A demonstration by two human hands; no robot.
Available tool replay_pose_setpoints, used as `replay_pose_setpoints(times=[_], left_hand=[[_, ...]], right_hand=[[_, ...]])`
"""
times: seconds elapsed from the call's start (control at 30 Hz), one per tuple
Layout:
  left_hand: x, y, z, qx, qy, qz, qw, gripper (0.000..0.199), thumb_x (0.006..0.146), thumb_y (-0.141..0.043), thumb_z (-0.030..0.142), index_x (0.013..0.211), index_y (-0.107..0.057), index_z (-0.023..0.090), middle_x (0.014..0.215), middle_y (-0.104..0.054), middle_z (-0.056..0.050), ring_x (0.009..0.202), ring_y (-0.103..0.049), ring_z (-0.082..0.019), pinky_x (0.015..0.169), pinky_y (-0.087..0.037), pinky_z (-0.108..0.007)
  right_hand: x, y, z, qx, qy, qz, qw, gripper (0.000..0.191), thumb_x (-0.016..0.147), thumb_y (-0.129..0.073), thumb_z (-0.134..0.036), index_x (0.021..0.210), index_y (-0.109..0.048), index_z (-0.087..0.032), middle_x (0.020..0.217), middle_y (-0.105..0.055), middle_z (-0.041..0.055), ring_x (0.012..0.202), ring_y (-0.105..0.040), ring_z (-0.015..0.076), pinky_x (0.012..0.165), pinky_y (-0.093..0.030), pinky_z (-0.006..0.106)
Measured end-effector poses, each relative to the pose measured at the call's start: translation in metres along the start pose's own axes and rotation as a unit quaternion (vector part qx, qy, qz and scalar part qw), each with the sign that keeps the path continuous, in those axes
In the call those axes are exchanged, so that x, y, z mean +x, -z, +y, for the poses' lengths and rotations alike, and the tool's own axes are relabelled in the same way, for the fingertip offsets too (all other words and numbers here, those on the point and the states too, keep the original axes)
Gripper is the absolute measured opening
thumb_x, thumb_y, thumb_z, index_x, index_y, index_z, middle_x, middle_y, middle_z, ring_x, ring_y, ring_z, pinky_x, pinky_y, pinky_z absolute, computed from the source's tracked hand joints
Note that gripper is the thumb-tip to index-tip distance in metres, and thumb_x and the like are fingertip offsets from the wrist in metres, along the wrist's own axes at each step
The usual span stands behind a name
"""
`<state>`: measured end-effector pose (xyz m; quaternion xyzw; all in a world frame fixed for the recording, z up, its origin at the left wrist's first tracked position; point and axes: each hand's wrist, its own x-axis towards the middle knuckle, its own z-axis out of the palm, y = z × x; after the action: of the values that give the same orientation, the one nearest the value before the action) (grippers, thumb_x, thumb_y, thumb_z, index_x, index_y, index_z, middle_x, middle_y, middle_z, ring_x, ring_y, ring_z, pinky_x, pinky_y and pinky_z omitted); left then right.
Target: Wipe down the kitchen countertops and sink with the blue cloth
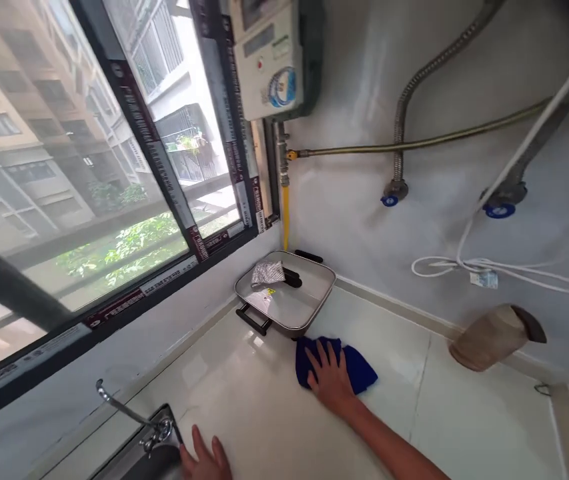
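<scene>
Under my right hand (331, 380) lies a dark blue cloth (361, 367), pressed flat on the pale tiled counter (264, 400). The fingers of that hand are spread over the cloth. My left hand (207, 461) is at the bottom edge, beside the sink, with its fingers apart and nothing in them; part of it is cut off. Just beyond the cloth stands a rectangular pan with a glass lid (304, 300) and black handles. A crumpled silvery piece (267, 273) rests on the lid near its black knob.
A metal sink (157, 463) with a chrome tap (124, 403) is at the lower left. A brown jar-like object (489, 337) stands against the right wall, below a bundled white cable (464, 265). A gas meter (267, 60), pipes and blue-handled valves (390, 200) are on the wall. Windows line the left.
</scene>
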<state>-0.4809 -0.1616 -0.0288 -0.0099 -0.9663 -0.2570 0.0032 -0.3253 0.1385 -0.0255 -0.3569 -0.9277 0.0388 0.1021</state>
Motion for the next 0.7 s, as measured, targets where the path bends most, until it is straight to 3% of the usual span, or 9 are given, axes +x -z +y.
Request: replay_pose_setpoints(times=[0.13,0.23,0.33,0.5,0.7], left_hand=[[-0.010,0.015,0.011,0.013,-0.022,0.014,1.000,0.066,0.096,-0.023,0.051,0.150,-0.036,0.016,0.150,-0.038,-0.030,0.132,-0.050,-0.045,0.096,-0.050,-0.059],[-0.014,0.022,0.014,0.016,-0.030,-0.002,0.999,0.065,0.097,-0.021,0.049,0.148,-0.041,0.014,0.152,-0.035,-0.030,0.132,-0.049,-0.045,0.097,-0.050,-0.058],[-0.014,0.021,0.011,0.008,-0.043,-0.006,0.999,0.064,0.097,-0.022,0.047,0.148,-0.039,0.014,0.153,-0.030,-0.032,0.132,-0.049,-0.045,0.094,-0.052,-0.057],[-0.014,0.007,0.003,0.005,-0.054,0.021,0.998,0.062,0.098,-0.023,0.043,0.147,-0.041,0.010,0.151,-0.030,-0.031,0.137,-0.043,-0.046,0.102,-0.047,-0.057],[-0.013,-0.008,-0.008,-0.016,-0.071,0.048,0.996,0.061,0.098,-0.027,0.042,0.147,-0.041,0.008,0.152,-0.028,-0.029,0.142,-0.034,-0.044,0.111,-0.040,-0.058]], right_hand=[[-0.043,-0.013,-0.035,-0.026,0.025,0.003,0.999,0.064,0.091,-0.044,-0.041,0.153,-0.038,-0.026,0.161,-0.033,0.0119,0.147,-0.023,0.0428,0.115,-0.011,0.069],[-0.046,-0.014,-0.060,-0.028,0.041,-0.016,0.999,0.066,0.091,-0.045,-0.039,0.155,-0.034,-0.027,0.163,-0.028,0.0103,0.148,-0.021,0.0430,0.116,-0.009,0.068],[-0.026,-0.014,-0.086,-0.030,0.049,-0.040,0.998,0.068,0.092,-0.045,-0.041,0.156,-0.030,-0.026,0.165,-0.023,0.0106,0.149,-0.018,0.0433,0.117,-0.007,0.068],[0.021,-0.025,-0.126,-0.018,0.077,-0.052,0.995,0.073,0.092,-0.044,-0.054,0.157,-0.026,-0.026,0.165,-0.021,0.0122,0.149,-0.016,0.0442,0.117,-0.006,0.066],[0.077,-0.034,-0.152,0.003,0.124,-0.059,0.990,0.070,0.092,-0.045,-0.052,0.156,-0.028,-0.029,0.166,-0.019,0.0121,0.147,-0.021,0.0406,0.115,-0.015,0.061]])
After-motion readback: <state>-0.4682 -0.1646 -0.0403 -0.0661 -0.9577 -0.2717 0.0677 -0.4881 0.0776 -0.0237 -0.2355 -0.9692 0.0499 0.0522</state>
